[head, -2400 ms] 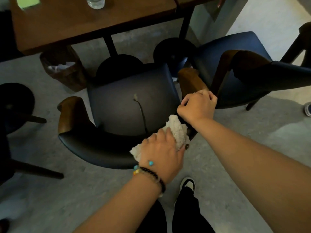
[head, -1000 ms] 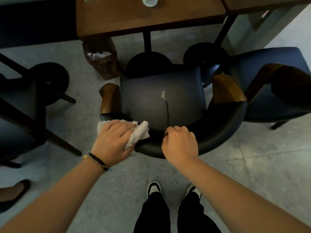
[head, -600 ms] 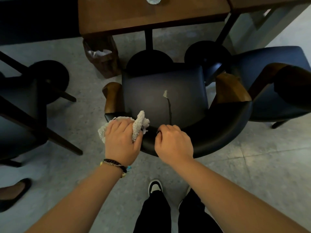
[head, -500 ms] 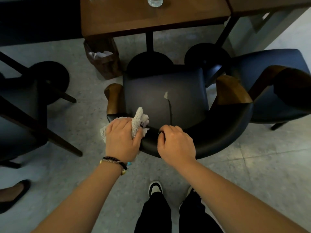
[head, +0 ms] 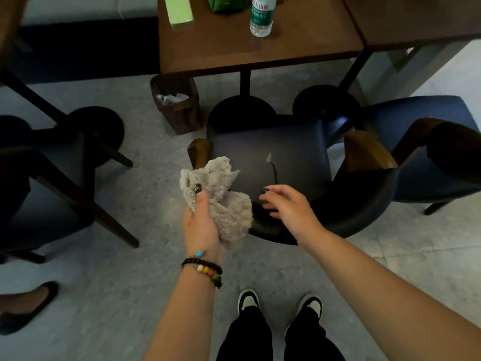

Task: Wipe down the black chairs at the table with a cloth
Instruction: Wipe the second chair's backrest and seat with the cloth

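Left hand [head: 200, 225] grips the cloth [head: 221, 194] lifted off the middle chair [head: 286, 157]; right hand [head: 286, 204] hovers with loose fingers; by my judgement, side chairs [head: 416, 142] remain unwiped

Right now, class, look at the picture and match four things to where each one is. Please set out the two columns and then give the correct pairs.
Things:
1. cloth
2. water bottle
3. bin
4. tear

Places:
A. on the floor beside the table leg
B. in the seat of the middle chair
C. held in the left hand
D. standing on the table

Pairs: 1-C, 2-D, 3-A, 4-B
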{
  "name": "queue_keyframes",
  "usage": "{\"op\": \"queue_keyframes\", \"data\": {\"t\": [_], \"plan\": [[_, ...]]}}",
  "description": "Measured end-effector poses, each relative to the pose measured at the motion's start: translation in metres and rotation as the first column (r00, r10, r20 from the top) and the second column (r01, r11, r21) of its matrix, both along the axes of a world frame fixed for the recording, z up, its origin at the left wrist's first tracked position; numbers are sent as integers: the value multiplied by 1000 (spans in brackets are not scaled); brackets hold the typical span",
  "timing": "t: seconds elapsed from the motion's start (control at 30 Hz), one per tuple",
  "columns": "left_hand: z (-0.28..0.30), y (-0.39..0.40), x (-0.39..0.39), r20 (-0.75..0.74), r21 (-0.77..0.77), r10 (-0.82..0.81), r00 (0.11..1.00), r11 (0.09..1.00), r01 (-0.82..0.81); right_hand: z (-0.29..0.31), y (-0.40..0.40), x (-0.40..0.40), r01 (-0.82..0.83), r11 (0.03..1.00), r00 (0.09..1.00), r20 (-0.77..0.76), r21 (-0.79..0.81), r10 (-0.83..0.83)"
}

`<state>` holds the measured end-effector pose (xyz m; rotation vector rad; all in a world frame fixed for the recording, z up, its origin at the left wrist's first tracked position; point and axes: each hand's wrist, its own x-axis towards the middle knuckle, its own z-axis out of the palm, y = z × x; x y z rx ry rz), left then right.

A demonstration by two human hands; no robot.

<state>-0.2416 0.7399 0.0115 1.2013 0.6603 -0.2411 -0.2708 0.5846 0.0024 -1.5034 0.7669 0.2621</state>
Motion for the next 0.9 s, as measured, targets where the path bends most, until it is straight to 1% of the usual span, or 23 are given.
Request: {"op": "queue_keyframes", "data": {"t": [0.03,0.07,0.17,0.2,0.23,0.33,0.4,0.43,0.5,0.57,0.6,0.63,0.67,0.73,0.8,0.83,0.87,0.9], "plan": [[8,2,0,-24,-148,25,999,989,-28,4,4,2,-22,998,1000,-10,64,22],[14,3,1,-33,-235,20,999,972,-27,7,9,3,-35,992,999,-15,124,37],[27,2,7,-56,-344,-25,998,939,4,12,16,6,35,955,999,-32,294,-26],[30,0,9,-69,-368,-42,997,930,13,12,16,7,52,947,998,-34,318,-43],[32,-2,11,-73,-384,-58,996,923,25,12,16,8,57,949,998,-44,310,-45],[34,-8,18,-50,-403,-77,996,914,50,6,8,11,44,976,992,-122,212,-18],[35,-12,22,-22,-401,-79,997,914,64,4,0,13,49,972,991,-131,231,-19],[35,-13,24,-6,-364,-71,997,929,64,4,-5,15,47,971,991,-131,234,-17],[36,-19,32,27,-228,-88,996,969,92,7,-17,21,27,980,992,-129,197,-1],[38,-28,42,18,-77,-136,991,988,137,14,-31,29,-20,982,993,-114,187,42],[40,-34,48,2,-42,-164,986,986,164,18,-38,33,-55,977,992,-99,204,76],[43,-39,53,-4,-53,-193,981,980,192,23,-46,38,-99,968,990,-79,231,121],[46,-43,59,10,-105,-233,972,967,232,28,-53,42,-144,955,985,-56,261,164],[53,-48,72,62,-307,-320,945,895,323,37,-69,54,-208,928,974,-17,309,225],[58,-53,84,74,-498,-345,936,800,334,44,-85,67,-263,916,959,-19,302,281],[57,-57,89,44,-532,-353,935,783,321,46,-91,74,-291,916,949,-35,277,312],[55,-61,92,-15,-510,-373,928,801,313,47,-95,79,-310,921,942,-58,236,332],[51,-64,92,-100,-446,-403,910,836,321,46,-98,84,-306,933,942,-84,190,326]]}}
